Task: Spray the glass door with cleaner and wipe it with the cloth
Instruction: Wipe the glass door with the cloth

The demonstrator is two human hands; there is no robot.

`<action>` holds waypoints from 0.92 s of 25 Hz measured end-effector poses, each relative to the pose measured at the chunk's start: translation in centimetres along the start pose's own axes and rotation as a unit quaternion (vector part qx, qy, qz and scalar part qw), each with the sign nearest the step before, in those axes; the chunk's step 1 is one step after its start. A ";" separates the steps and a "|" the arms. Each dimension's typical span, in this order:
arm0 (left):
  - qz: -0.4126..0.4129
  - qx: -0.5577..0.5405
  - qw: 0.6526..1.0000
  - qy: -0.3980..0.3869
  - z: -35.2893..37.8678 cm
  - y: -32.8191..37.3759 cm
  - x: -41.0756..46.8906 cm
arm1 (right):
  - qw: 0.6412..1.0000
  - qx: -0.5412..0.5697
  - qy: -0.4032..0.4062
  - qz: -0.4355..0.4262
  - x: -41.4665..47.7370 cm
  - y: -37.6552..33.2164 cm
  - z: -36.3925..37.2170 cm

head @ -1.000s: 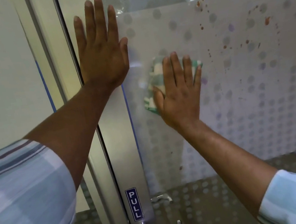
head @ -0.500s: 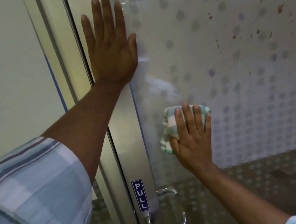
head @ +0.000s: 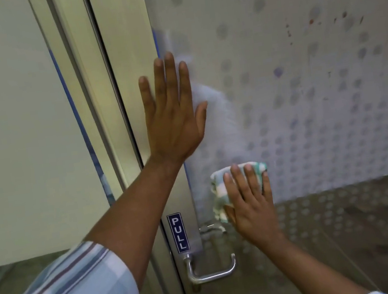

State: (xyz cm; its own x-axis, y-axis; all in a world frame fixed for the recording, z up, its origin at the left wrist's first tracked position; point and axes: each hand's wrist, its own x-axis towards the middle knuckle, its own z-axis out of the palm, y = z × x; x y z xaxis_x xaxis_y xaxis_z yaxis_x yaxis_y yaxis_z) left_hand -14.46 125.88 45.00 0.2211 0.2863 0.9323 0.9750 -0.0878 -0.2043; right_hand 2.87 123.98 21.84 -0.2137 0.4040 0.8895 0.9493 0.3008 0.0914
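Observation:
The glass door (head: 307,104) fills the right of the view, frosted with a grey dot pattern and speckled with reddish spots at its upper right. My left hand (head: 173,114) lies flat with fingers spread across the metal stile and the glass edge. My right hand (head: 249,201) presses a folded green-and-white checked cloth (head: 219,188) flat against the glass, low on the frosted band, just above the handle. No spray bottle is in view.
A metal lever handle (head: 211,271) sits below the cloth on the aluminium door frame (head: 124,56), beside a blue PULL label (head: 178,232). A pale wall panel (head: 8,124) stands to the left. Below the frosted band the glass (head: 352,236) is clear with dots.
My right hand has dragged the cloth down the glass from mid-height to just above the handle. The view has tilted down, so my left hand sits lower in the frame.

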 end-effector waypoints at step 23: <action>0.011 -0.009 0.999 -0.033 1.5 1.9 -5.6 | 0.994 0.043 0.060 0.086 6.7 1.0 -2.4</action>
State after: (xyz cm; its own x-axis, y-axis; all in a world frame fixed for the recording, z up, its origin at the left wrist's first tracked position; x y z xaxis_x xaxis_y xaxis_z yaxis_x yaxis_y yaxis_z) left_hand -13.85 125.54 38.93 0.2449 0.3466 0.9055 0.9692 -0.1127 -0.2190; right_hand 2.92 124.96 28.97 -0.0162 0.3514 0.9361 0.9448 0.3119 -0.1008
